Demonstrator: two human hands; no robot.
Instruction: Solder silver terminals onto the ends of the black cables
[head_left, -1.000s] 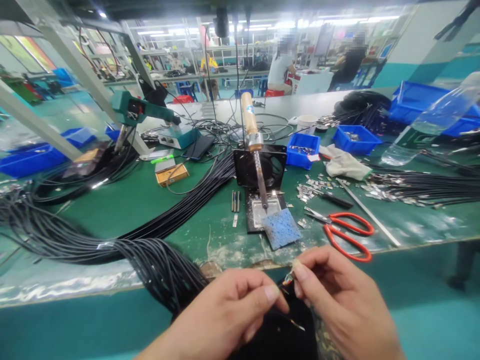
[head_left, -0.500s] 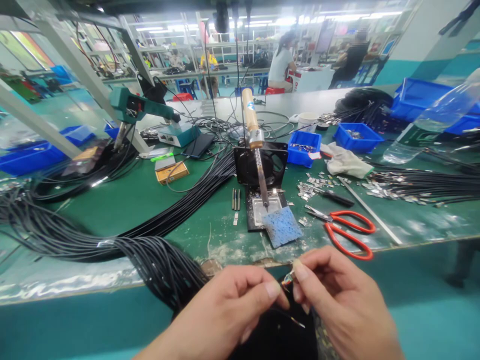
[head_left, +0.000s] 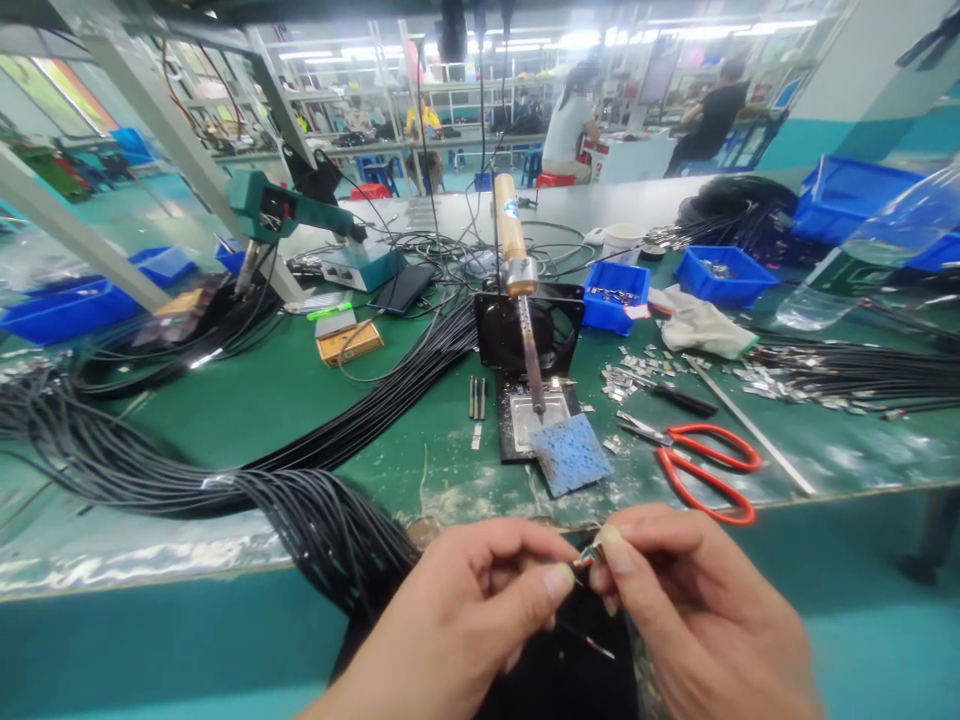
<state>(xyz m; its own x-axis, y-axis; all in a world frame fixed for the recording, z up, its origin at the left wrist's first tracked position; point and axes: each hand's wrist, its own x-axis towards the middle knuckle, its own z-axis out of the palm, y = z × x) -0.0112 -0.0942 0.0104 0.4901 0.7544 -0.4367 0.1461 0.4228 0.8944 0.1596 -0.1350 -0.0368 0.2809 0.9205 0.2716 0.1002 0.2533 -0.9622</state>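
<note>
Near the front edge of the bench, my left hand (head_left: 499,600) pinches a dark cable just below its end. Thin coloured wires (head_left: 586,557) come out of that end. My right hand (head_left: 675,590) is closed on the wire end, thumb against forefinger, and the fingers hide most of the small part there. Another thin stripped cable tip (head_left: 600,649) hangs below my hands over something black. Beyond my hands, a soldering iron (head_left: 513,235) with a wooden handle points down at a metal tray (head_left: 534,408), beside a blue sponge (head_left: 571,455).
Red-handled scissors (head_left: 709,437) lie right of the sponge. Black cable bundles (head_left: 322,520) cross the left side. A small fan (head_left: 491,330) stands behind the tray. Blue bins (head_left: 720,285), a white glove (head_left: 701,325) and small metal pieces (head_left: 630,375) lie on the right. People sit in the background.
The whole scene has shifted slightly right in view. My left fingers have come a little closer to my right fingertips, around the wire end. Both hands still grip it.
</note>
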